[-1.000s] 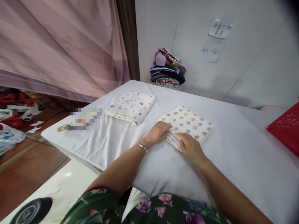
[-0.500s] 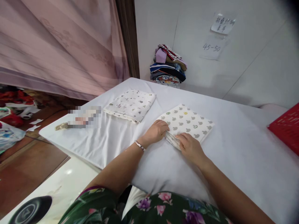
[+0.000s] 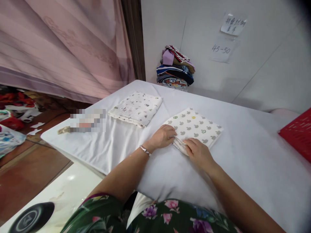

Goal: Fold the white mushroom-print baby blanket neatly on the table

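Observation:
A folded white cloth [image 3: 194, 124] with grey apple-like prints and a few green and yellow ones lies flat on the white-covered table [image 3: 245, 155] in front of me. My left hand [image 3: 165, 136], with a silver bracelet at the wrist, pinches the cloth's near left corner. Along the same near edge, my right hand [image 3: 198, 150] grips the layered hem, its fingers curled over the top. Several fabric layers show between the two hands. Farther left lies a second folded white cloth [image 3: 137, 108] with small scattered prints, touched by neither hand.
A stack of folded clothes [image 3: 175, 68] stands against the wall behind the table. At the right edge is a red plastic basket [image 3: 297, 134]. A blurred-out item [image 3: 87, 120] lies on the table's left end. A black round object [image 3: 32, 218] sits on a lower white surface.
Both hands keep their hold on the near edge of the cloth, almost still. The view has shifted very slightly.

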`<action>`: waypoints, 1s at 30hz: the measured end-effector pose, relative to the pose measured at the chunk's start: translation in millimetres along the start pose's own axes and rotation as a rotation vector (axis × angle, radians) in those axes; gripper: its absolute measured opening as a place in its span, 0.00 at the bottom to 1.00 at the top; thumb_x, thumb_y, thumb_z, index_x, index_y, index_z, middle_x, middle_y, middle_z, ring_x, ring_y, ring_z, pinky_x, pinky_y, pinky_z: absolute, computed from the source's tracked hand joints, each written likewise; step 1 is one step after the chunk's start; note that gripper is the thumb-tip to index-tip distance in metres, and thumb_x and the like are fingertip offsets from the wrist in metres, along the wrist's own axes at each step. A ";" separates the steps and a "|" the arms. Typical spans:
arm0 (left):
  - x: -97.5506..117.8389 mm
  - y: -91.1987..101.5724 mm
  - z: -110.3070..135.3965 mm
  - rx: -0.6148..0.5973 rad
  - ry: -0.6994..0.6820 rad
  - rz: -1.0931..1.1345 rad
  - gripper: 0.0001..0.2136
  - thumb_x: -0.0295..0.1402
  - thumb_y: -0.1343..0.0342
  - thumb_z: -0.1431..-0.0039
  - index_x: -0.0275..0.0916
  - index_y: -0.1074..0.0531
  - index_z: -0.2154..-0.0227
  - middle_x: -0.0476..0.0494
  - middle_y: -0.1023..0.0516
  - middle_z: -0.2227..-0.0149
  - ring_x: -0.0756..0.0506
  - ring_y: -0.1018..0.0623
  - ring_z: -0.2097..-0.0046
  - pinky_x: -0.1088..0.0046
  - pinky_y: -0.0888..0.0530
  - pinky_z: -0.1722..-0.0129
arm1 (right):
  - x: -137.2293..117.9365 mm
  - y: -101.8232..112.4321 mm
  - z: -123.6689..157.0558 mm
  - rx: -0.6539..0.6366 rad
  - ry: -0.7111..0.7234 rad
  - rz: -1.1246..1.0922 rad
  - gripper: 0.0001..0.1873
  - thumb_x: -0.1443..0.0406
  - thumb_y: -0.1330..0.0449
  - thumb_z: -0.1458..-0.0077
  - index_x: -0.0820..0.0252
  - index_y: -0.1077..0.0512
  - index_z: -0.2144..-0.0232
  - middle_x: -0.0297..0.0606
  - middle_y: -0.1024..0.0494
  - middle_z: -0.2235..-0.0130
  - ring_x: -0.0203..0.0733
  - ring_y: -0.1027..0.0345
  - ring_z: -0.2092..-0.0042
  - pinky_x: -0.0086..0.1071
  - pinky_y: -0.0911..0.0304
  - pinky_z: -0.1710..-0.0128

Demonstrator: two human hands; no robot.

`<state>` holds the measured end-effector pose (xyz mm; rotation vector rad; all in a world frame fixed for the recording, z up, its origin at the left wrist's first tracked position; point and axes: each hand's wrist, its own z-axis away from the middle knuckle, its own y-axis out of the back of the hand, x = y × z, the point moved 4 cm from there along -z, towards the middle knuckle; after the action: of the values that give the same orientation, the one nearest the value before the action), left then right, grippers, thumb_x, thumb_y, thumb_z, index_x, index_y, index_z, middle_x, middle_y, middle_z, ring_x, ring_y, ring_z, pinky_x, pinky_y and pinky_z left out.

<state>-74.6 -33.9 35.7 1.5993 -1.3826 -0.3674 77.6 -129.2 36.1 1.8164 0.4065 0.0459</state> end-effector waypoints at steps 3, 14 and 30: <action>-0.2 0.3 -0.1 0.008 0.000 0.012 0.08 0.27 0.46 0.47 0.38 0.27 0.63 0.43 0.26 0.61 0.46 0.28 0.57 0.66 0.34 0.50 | 1.4 -0.8 0.3 0.018 0.000 -0.002 0.15 0.69 0.53 0.42 0.57 0.31 0.56 0.39 0.27 0.60 0.41 0.34 0.59 0.33 0.39 0.64; -2.9 -4.6 0.7 0.014 -0.007 -0.002 0.08 0.31 0.45 0.45 0.39 0.27 0.61 0.43 0.26 0.61 0.46 0.28 0.57 0.65 0.34 0.51 | 2.4 -2.0 4.2 0.114 0.025 -0.050 0.19 0.72 0.55 0.42 0.59 0.36 0.50 0.41 0.26 0.58 0.44 0.34 0.57 0.36 0.37 0.61; 1.0 -0.6 0.2 -0.068 0.007 -0.092 0.07 0.30 0.50 0.40 0.38 0.28 0.65 0.43 0.26 0.63 0.45 0.29 0.58 0.65 0.35 0.52 | -7.5 -1.4 0.7 -0.009 0.037 0.081 0.13 0.68 0.52 0.41 0.59 0.31 0.57 0.40 0.29 0.61 0.43 0.36 0.61 0.34 0.41 0.64</action>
<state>-74.0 -34.9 35.5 1.6102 -1.2804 -0.4588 70.4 -131.8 35.9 1.8247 0.3584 0.1367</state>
